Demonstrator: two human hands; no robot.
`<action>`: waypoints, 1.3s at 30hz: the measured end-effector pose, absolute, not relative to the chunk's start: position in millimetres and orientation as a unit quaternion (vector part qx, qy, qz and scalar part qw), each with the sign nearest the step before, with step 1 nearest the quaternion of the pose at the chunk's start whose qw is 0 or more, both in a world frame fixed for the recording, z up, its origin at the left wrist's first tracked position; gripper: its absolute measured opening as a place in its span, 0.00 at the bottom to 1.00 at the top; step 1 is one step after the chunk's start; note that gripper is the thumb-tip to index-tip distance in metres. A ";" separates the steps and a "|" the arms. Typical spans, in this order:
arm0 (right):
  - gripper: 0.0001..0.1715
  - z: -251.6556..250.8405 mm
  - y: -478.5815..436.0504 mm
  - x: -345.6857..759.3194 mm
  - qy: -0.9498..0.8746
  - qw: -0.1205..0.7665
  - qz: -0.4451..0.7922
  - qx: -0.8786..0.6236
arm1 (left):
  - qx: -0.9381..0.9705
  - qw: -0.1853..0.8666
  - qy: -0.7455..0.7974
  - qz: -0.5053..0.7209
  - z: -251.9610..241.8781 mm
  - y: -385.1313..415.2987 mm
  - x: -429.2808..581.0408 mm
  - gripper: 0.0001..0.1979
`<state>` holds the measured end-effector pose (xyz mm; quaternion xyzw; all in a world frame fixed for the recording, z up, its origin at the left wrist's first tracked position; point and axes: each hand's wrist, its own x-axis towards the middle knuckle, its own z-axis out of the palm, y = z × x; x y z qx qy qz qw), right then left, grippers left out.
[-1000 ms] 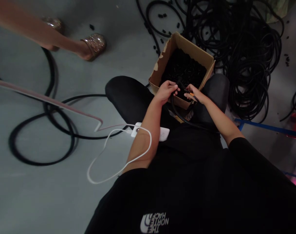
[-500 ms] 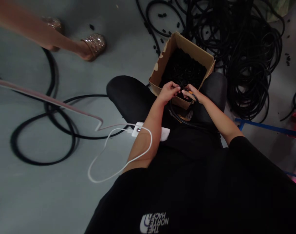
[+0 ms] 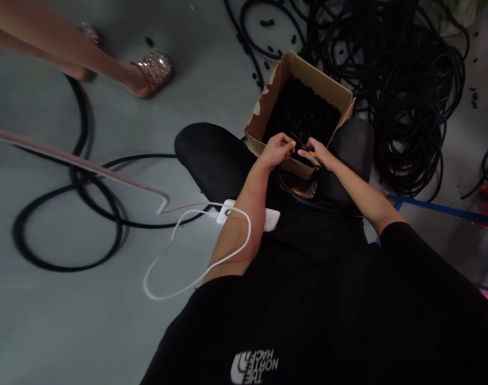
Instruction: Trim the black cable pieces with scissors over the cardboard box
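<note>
Grey floor (image 3: 87, 331); over a cardboard box (image 3: 322, 79), left hand (image 3: 276, 149) pinched, contents unclear, right hand (image 3: 323, 152) gripping orange-marked tool (image 3: 313, 154); bystander's leg (image 3: 94, 55) has shifted.

Box (image 3: 322, 79) open above, knees (image 3: 206, 155) flanking; cables (image 3: 408, 123) right

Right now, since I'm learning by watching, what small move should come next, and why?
Probably ease the left hand slightly away from the orange-marked tool: its fingertips sit close beside the tool's dark tip, and the right hand grips that tool at the near side of the cardboard box.
</note>
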<state>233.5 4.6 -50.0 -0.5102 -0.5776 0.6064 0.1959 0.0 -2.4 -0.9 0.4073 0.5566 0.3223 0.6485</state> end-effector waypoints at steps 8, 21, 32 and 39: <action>0.22 -17.6 3.8 232.5 -0.574 0.171 0.577 -0.555 | 0.344 0.676 0.575 0.307 7.6 -3.0 -1.2 0.19; 0.29 -27.4 -7.3 239.3 -0.487 0.166 0.659 -0.549 | 0.265 0.694 0.546 0.387 12.2 -2.0 -1.7 0.12; 0.27 -35.5 2.4 232.0 -0.570 0.190 0.598 -0.530 | 0.351 0.651 0.573 0.354 5.0 -5.4 10.4 0.23; 0.33 -39.3 3.7 223.5 -0.541 0.178 0.637 -0.520 | 0.366 0.619 0.598 0.353 0.1 -5.8 14.3 0.23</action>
